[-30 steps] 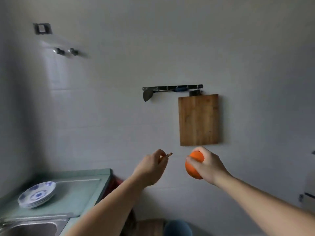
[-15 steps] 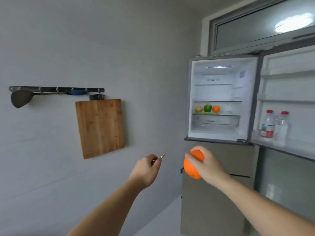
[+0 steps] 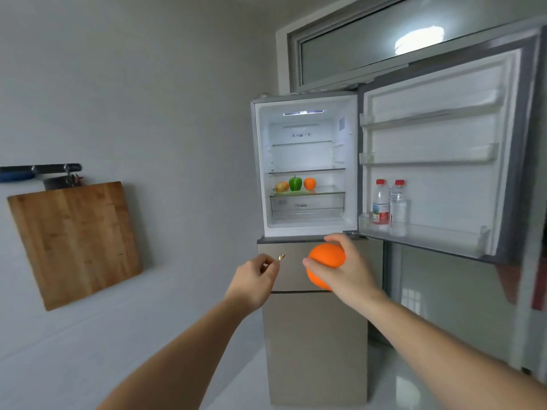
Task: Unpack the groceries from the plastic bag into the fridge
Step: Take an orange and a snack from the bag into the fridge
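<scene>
My right hand (image 3: 344, 270) grips an orange (image 3: 325, 257) in front of the fridge's lower drawers. My left hand (image 3: 254, 276) pinches a small gold-tipped object (image 3: 281, 257) just left of the orange. The fridge (image 3: 307, 335) stands ahead with its upper door (image 3: 438, 149) swung open to the right. On a glass shelf inside sit a yellowish fruit (image 3: 281, 187), a green pepper (image 3: 295, 183) and another orange (image 3: 310, 183). The plastic bag is out of view.
Two red-capped bottles (image 3: 388, 207) stand in the lowest door rack. A wooden cutting board (image 3: 75, 241) hangs on the left wall under a hook rail (image 3: 41, 170). A window (image 3: 414, 37) sits above the fridge. Pale floor lies beside the fridge.
The view has swung right from the wall and counter to the open fridge, which now looks nearer. Both hands kept their holds, the orange now before the fridge's lower drawers.
</scene>
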The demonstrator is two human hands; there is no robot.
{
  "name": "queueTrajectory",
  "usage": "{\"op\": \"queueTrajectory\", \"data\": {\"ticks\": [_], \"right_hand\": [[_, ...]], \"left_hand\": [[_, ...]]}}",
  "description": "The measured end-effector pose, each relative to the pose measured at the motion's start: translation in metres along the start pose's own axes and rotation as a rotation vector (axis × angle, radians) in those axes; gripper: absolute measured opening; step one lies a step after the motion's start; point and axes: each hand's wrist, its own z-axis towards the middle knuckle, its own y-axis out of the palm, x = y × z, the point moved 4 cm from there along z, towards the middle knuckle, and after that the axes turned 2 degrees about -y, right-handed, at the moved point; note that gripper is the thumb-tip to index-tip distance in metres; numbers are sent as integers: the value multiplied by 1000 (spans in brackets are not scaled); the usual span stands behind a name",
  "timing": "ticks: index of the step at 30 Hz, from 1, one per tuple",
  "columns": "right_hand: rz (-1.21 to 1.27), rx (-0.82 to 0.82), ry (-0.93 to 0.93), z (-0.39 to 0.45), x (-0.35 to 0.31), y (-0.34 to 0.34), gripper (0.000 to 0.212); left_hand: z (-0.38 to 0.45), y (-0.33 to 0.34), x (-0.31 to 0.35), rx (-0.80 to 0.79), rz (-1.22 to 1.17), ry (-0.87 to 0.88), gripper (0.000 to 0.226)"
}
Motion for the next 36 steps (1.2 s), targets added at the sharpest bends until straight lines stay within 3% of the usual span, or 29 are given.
{"op": "queueTrajectory", "data": {"ticks": [10,18,23,36], "right_hand": [[-20,16,51,61,54,1,71],[-105,-2,95,162,101,57,66],[-166,50,114,230,126,102,70],[-180,6,76,386,208,165,83]], "left_hand": [[85,32,-7,-16,28,78,21],[222,41,-48,-72,-21,171,24],[304,52,-78,-142,-67,183,22],[468,98,-119,-188,-89,194,17]]}}
